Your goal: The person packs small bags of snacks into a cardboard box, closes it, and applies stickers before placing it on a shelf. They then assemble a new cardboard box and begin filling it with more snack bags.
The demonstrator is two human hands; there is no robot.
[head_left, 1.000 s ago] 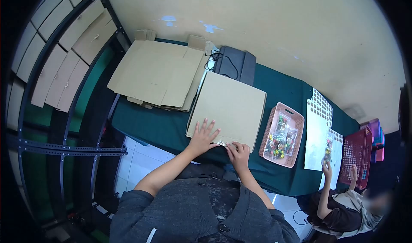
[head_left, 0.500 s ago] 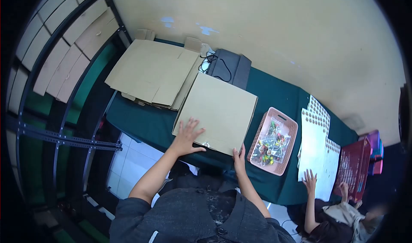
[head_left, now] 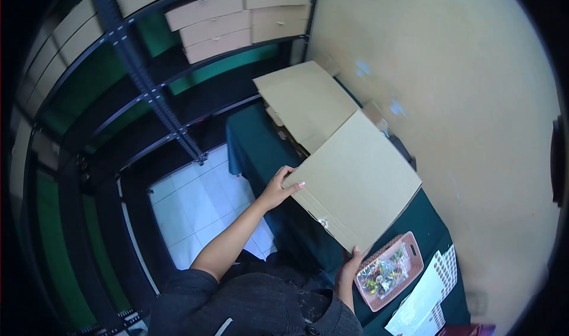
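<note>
A flat, square cardboard box [head_left: 358,179] is between my two hands, tilted above the green-covered table. My left hand [head_left: 278,189] grips its left corner, with the thumb on top and the fingers at the edge. At the near corner, my right hand [head_left: 348,269] holds the box, its thumb on the top face and the other fingers hidden beneath. Behind the box lies a stack of flattened cardboard [head_left: 311,102]. A pink basket [head_left: 419,263] with small plastic packets [head_left: 385,274] stands just right of my right hand.
Dark metal shelves [head_left: 148,93] with cardboard boxes [head_left: 216,29] stand at the left and back. White sheets with rows of brown dots [head_left: 418,297] lie beyond the basket. A wall [head_left: 450,99] borders the table [head_left: 255,140]. Tiled floor [head_left: 207,202] shows at the left.
The view has turned left toward the shelves. My left hand has gone from lying spread on the box to gripping its corner, and the box appears lifted. The neighbouring person has left the view.
</note>
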